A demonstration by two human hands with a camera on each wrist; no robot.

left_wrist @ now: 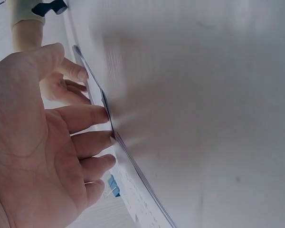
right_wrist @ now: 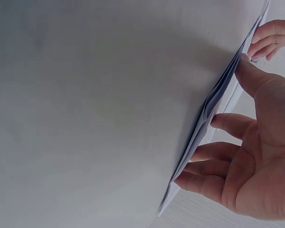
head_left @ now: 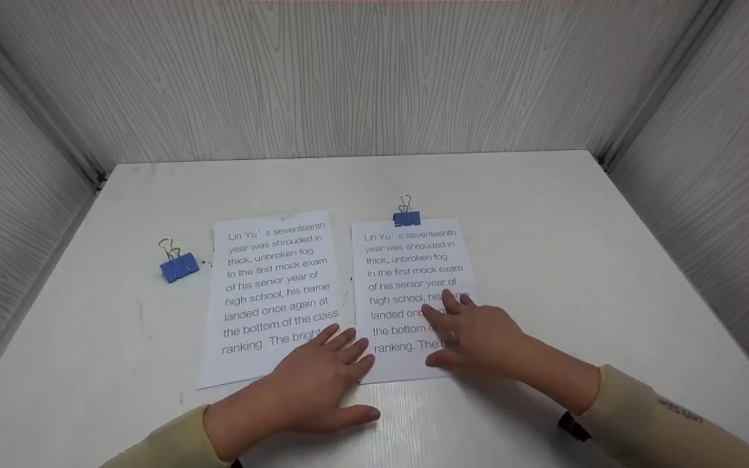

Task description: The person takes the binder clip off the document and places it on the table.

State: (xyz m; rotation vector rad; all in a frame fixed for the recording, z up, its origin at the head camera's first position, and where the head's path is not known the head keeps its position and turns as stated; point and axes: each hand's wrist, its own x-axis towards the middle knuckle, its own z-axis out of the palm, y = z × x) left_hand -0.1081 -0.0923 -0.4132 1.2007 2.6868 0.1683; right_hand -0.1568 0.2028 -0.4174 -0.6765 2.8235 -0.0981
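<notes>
Left hand [head_left: 316,387]: Spread wide, nothing seen gripped; its fingertips are placed about the five o'clock corner of the left stack [head_left: 274,292], beside the right stack [head_left: 407,296].
Right hand [head_left: 482,338]: Spread, fingers slightly bent, at the four o'clock side of the right stack; nothing is seen pinched.
Left stack: Printed sheets, laid on the white table [head_left: 543,214]; no clip is seen on them, so layers could be skewed by a sideways drag.
Right stack: Set at three o'clock from the left stack; parted layers are shown by the right wrist view, and creasing could be caused by uneven pressing.
Loose clip [head_left: 179,267]: Seen at ten o'clock from the left stack.
Fastened clip [head_left: 407,218]: Seated at twelve o'clock on the right stack; sheets could be worked free by a hard tug.
</notes>
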